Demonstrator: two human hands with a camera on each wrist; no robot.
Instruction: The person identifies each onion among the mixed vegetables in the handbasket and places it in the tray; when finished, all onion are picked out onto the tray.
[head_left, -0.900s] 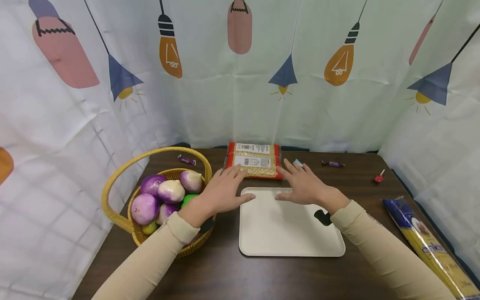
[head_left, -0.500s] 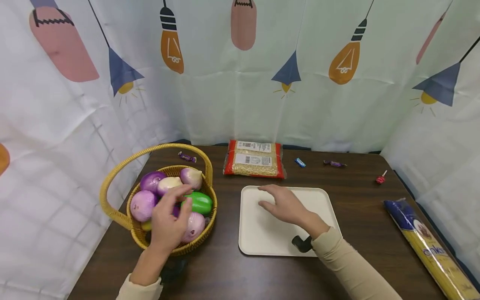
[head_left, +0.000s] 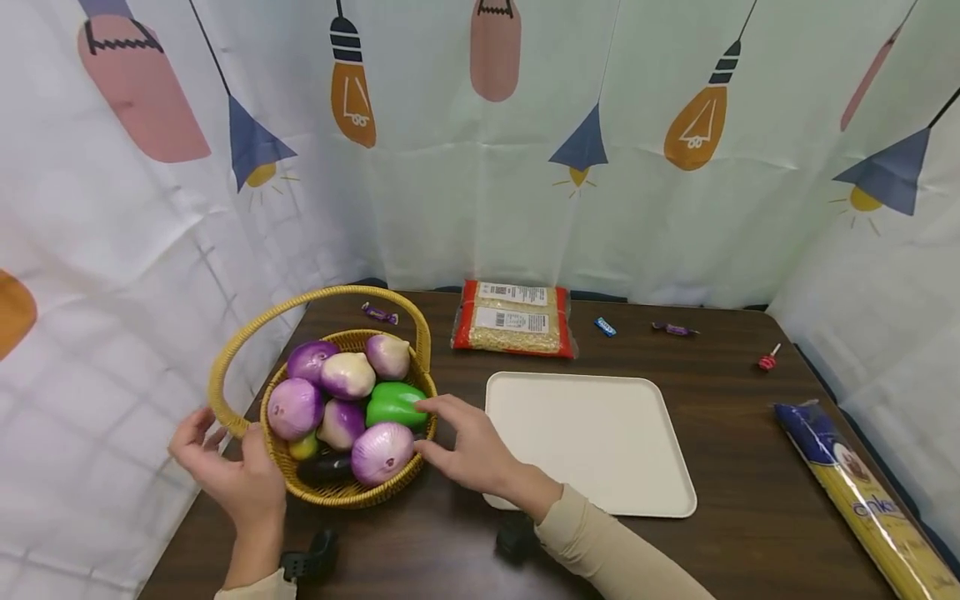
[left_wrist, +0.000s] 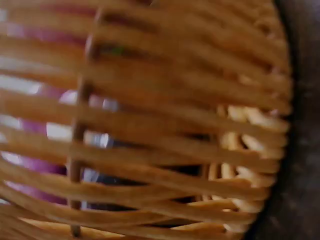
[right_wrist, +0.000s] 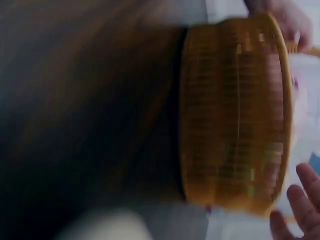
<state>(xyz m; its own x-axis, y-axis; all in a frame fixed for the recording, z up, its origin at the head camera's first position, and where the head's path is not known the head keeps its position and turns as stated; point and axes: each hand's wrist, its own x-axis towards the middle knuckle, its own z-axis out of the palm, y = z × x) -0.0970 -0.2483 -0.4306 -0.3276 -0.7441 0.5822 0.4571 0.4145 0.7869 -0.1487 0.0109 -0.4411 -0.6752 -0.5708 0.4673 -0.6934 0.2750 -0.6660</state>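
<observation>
Now that the right hand (head_left: 476, 446) has come across, the head view shows it and the left hand (head_left: 238, 485) beside the round yellow wicker basket (head_left: 352, 498) on the brown worktop (head_left: 405, 554), so that seems their job. The left is by its handle (head_left: 352, 290) (I can't tell if it grips). The left wrist view shows blurry weave (left_wrist: 150, 120). The right wrist view shows the right hand loose.

A cream rectangular tray (head_left: 592, 442) lies on the dark wood-grain counter (head_left: 735, 500), a red-edged plastic bag of pale grain (head_left: 513, 321) behind it. Two purple-wrapped sweets (head_left: 675, 330), a small blue-wrapped sweet (head_left: 605, 327), a red lollipop (head_left: 768, 362) and a long yellow-and-blue plastic packet (head_left: 862, 492) lie apart. A white lamp-printed curtain (head_left: 480, 208) hangs behind.
</observation>
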